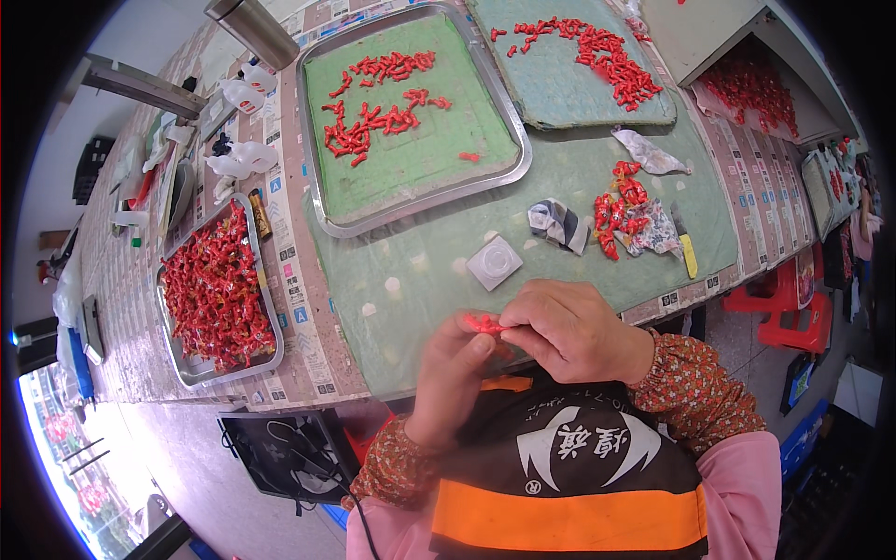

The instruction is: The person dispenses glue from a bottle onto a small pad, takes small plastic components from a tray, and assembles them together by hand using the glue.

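Observation:
Close to the table's front edge, my two hands meet over a small red moulded figure (483, 324). My left hand (450, 359) pinches it between thumb and fingers. The fingertips of my right hand (571, 329) press on the figure's right end; whether they hold a tool is hidden. Just beyond them lies a small pale square block with a round disc (495, 262). To its right are a crumpled striped cloth (558, 227), a bunch of glossy red figures (616, 215) and a patterned cloth (659, 231). A yellow-handled knife (689, 254) rests at the right.
A green-lined metal tray (518, 168) holds rows of red pieces, with a cloth-covered board (551, 117) of more at its right. Another metal tray (277, 359), heaped with red figures, stands left. White bottles (245, 159) and a steel flask (254, 35) stand farther back.

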